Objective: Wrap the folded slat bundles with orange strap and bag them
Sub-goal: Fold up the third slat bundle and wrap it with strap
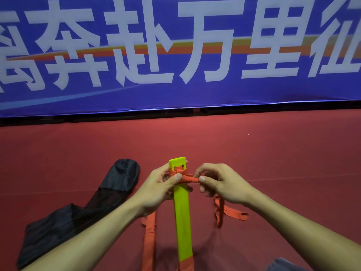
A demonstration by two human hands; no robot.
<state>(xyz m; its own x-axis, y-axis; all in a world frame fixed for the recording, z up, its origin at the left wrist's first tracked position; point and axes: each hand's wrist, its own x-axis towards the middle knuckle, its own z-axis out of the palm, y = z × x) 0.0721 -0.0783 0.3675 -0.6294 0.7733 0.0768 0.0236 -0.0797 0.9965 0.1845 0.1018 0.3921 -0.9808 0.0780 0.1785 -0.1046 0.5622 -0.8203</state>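
Head view: one camera looks down over both forearms to the red floor (273,153).
Slat bundle: the yellow-green slat bundle (181,212) runs from 6 o'clock up to mid-frame. Its far end carries a yellow cap (177,163). The near end is cut off by the frame edge.
Strap: the orange strap (190,179) is wound round the bundle just below the cap. One run stretches across the bundle's face toward 3 o'clock.
Slack: a loose tail (231,213) lies on the floor at 4 o'clock of the bundle, and another length hangs at 7 o'clock. An orange band also shows at the near end.
Holding side: the left grip (158,190) is closed round the bundle from 9 o'clock, its thumb pressing the strap flat against the face.
Working side: the right grip (220,184) pinches the strap run between thumb and forefinger, just beside the bundle at 3 o'clock.
Bag: the black bag (78,210) lies crumpled on the floor at 9 o'clock, partly behind the left forearm. I cannot make out its mouth.
Backdrop: a blue banner (175,90) fills 12 o'clock.
Risk, slack turns: if the thumb lifts before the run is tight, the turns will likely loosen and slide toward the cap.
Risk, twist: the pinched run looks folded, and a twist wound in would leave a lumpy wrap.
Risk, snag: the floor tail could catch under an arm and drag the wrap askew.
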